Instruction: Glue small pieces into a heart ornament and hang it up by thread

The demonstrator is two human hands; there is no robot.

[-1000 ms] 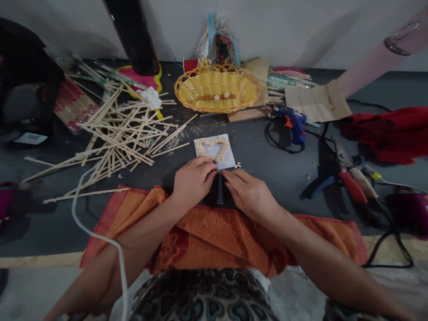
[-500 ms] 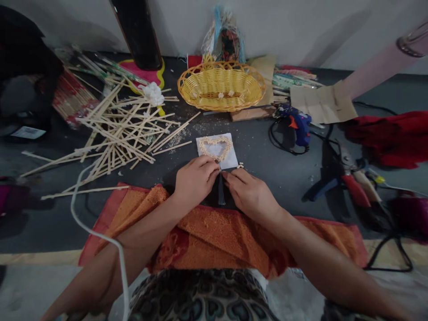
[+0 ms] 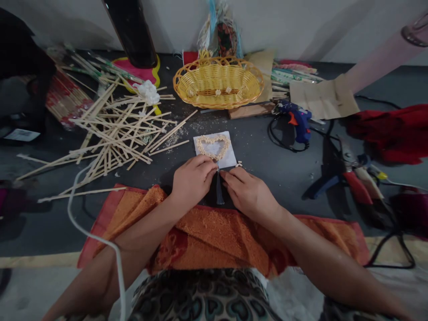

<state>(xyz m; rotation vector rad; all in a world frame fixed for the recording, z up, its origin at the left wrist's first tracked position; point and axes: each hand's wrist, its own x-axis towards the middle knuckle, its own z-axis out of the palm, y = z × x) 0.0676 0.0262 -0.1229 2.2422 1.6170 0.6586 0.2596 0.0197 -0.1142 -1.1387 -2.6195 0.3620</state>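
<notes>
A heart-shaped ring of small cream pieces (image 3: 223, 154) lies on a white square sheet (image 3: 231, 159) on the dark table. From its lower point hangs a dark blue-grey tassel (image 3: 220, 191), its fringe toward me. My left hand (image 3: 193, 178) is closed in a pinch at the tassel's top, just below the heart. Across from it, my right hand (image 3: 249, 189) has its fingers curled and pinched at the tassel's upper right side. The exact spot between the fingertips is partly hidden. A few small cut pieces (image 3: 238, 164) lie beside the sheet.
Loose wooden sticks (image 3: 113, 129) spread at left, with a white cable (image 3: 96, 238) near my left arm. Behind stands a yellow woven basket (image 3: 219, 96). A blue glue gun (image 3: 302, 127) and pliers (image 3: 357, 183) lie at right. An orange towel (image 3: 214, 236) covers the front edge.
The view has shifted slightly, so most things sit a little farther left. Both hands keep nearly the same pinch at the tassel.
</notes>
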